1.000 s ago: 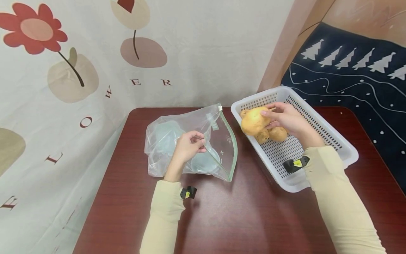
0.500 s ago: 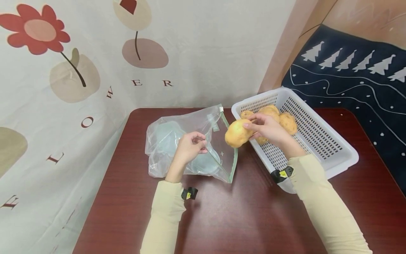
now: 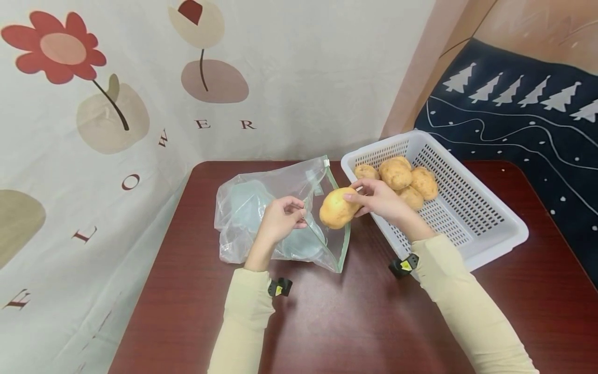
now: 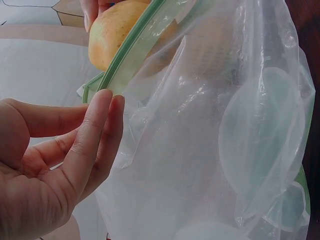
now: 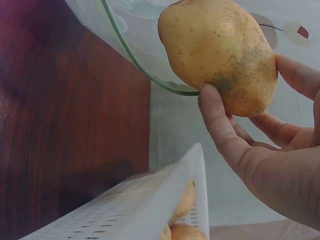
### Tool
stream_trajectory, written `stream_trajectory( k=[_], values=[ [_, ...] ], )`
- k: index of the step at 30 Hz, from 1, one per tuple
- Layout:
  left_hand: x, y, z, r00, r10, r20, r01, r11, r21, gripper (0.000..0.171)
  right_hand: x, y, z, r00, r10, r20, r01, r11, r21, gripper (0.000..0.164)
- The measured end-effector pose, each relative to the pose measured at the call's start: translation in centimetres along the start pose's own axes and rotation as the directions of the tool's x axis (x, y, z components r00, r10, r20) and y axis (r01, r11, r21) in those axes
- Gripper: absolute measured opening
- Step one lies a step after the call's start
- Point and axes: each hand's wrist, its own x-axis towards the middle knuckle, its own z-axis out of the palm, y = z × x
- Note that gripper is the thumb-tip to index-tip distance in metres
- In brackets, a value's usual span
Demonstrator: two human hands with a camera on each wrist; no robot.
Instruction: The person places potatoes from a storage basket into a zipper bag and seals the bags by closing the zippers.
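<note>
My right hand (image 3: 380, 200) holds a potato (image 3: 337, 209) between thumb and fingers, above the mouth of a clear zip bag (image 3: 289, 179). In the right wrist view the potato (image 5: 220, 55) shows a dark patch on its skin, and the green-edged opening of the bag lies just behind it. My left hand (image 3: 279, 221) pinches the near lip of the bag; in the left wrist view, thumb and fingertips meet on the green zip strip (image 4: 131, 42). The bag lies on its side with its mouth spread toward the right.
A white perforated basket (image 3: 495, 221) stands at the right on the dark red table (image 3: 317, 327). Several potatoes (image 3: 396, 173) sit at its far left end. A printed curtain (image 3: 299, 78) hangs behind the table.
My right hand has brought the potato out of the basket, leftward and toward me, to the bag's mouth. The left hand has stayed on the bag's lip.
</note>
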Motion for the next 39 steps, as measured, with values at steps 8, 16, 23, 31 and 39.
stream_trajectory(
  k=[8, 16, 23, 31, 39],
  values=[
    [0.1, 0.0, 0.1, 1.000, 0.003, 0.003, -0.003, 1.000, 0.012, 0.011, 0.2, 0.0, 0.7, 1.000, 0.004, -0.021, -0.004, 1.000, -0.008, 0.032],
    [0.2, 0.0, 0.3, 1.000, -0.005, 0.004, 0.005, 1.000, 0.006, 0.011, 0.5, 0.3, 1.5, 1.000, -0.007, -0.012, 0.007, 0.999, -0.047, 0.031],
    [0.2, 0.0, 0.4, 1.000, 0.002, 0.007, -0.002, 1.000, 0.011, 0.012, 0.5, 0.5, 1.7, 1.000, 0.000, -0.006, -0.001, 0.997, -0.079, 0.033],
    [0.1, 0.1, 0.4, 1.000, 0.003, -0.001, -0.003, 1.000, 0.025, 0.010, 0.7, 0.6, 2.0, 1.000, 0.009, -0.023, -0.011, 0.997, -0.081, 0.033],
    [0.1, 0.2, 0.3, 1.000, 0.004, 0.006, -0.005, 1.000, 0.028, 0.011, 0.5, 0.6, 2.3, 0.999, 0.004, -0.032, -0.007, 0.994, -0.110, 0.036]
  ],
)
